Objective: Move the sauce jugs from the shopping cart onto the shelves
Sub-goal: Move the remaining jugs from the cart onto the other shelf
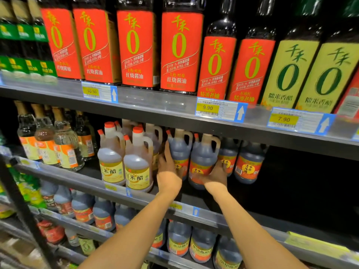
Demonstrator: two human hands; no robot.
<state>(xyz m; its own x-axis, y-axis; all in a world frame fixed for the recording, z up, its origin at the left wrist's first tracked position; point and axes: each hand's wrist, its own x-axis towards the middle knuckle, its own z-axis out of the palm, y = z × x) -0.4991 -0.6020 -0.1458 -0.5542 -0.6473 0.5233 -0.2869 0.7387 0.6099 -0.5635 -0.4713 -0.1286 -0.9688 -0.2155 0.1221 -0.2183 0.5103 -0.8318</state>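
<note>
Dark-sauce jug (203, 152) in right hand (215, 176)

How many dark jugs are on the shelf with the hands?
4, side by side: first jug at the left hand, second jug in the right hand, third jug and fourth jug further right. More may hide behind.

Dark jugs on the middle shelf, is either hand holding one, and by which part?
The right hand grips the right dark jug low on its right side. The left hand presses flat against the side of the left dark jug.
</note>
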